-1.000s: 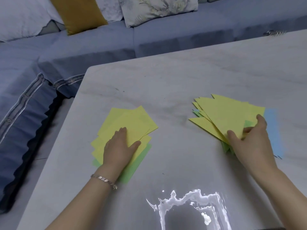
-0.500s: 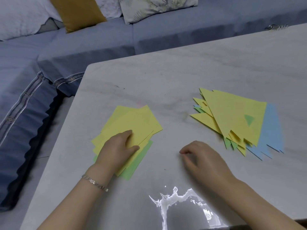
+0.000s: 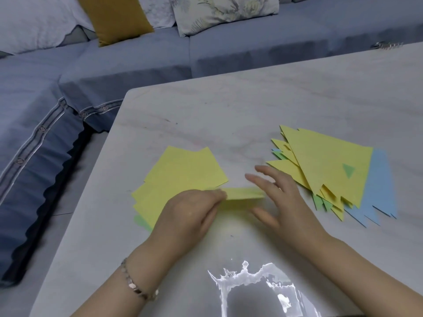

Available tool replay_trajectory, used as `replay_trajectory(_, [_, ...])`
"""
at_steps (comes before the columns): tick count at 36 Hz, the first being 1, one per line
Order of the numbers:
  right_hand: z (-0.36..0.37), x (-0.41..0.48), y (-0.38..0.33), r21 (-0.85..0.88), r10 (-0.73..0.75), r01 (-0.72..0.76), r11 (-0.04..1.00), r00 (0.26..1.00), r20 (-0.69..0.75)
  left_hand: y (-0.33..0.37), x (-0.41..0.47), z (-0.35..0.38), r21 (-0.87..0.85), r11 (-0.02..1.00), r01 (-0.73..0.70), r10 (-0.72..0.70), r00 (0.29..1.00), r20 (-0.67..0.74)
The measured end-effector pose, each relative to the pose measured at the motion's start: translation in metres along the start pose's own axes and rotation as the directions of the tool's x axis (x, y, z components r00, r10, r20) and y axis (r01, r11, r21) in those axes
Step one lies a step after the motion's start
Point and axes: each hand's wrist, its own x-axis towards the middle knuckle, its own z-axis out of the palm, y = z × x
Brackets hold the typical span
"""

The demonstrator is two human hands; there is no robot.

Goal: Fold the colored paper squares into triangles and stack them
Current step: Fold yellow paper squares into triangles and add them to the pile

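Observation:
A loose pile of unfolded yellow paper squares (image 3: 183, 175) lies left of centre on the table, with a green sheet (image 3: 140, 221) peeking out underneath. My left hand (image 3: 190, 213) pinches one yellow sheet (image 3: 245, 194) and lifts it off the pile toward the right, seen nearly edge-on. My right hand (image 3: 278, 200) hovers beside that sheet's right end, fingers spread; whether it touches the paper is unclear. To the right sits the stack of folded triangles (image 3: 327, 168), yellow on top, green and blue beneath.
The pale marble table (image 3: 251, 104) ends at a rounded far-left corner. A blue sofa (image 3: 137, 60) with cushions runs behind and to the left. A glare patch (image 3: 249, 284) shines near the front edge. A small metal object (image 3: 386, 45) lies far right.
My right hand left the triangle stack and came across to the middle. My left hand, which lay flat on the square pile, now pinches a yellow sheet and has drawn it rightward.

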Motion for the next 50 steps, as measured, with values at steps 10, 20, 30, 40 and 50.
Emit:
replay_trajectory(10, [-0.012,-0.036,0.018,-0.091,-0.327,0.316,0.944,0.934,-0.147,0.027,0.023,-0.001,-0.483,0.072,0.873,-0.785,0.348,0.512])
replay_trajectory(20, [-0.024,-0.042,0.011,-0.122,-0.455,0.454,0.883,0.89,0.02,0.032,0.042,0.007,-0.421,-0.262,0.868,-0.582,0.205,0.787])
replay_trajectory(30, [-0.03,-0.036,0.002,0.177,-0.147,0.119,0.977,0.976,0.158,0.037,0.04,0.015,-0.504,0.364,0.783,-0.656,0.599,0.458])
replay_trajectory(40, [-0.029,-0.012,-0.015,0.502,0.505,-0.467,0.728,0.861,0.068,0.06,0.037,0.01,-0.494,0.427,0.757,-0.534,0.652,0.538])
replay_trajectory(50, [-0.027,-0.011,-0.027,0.614,0.596,-0.488,0.62,0.802,0.034,0.078,0.038,0.016,-0.588,0.387,0.71,-0.695,0.644,0.32])
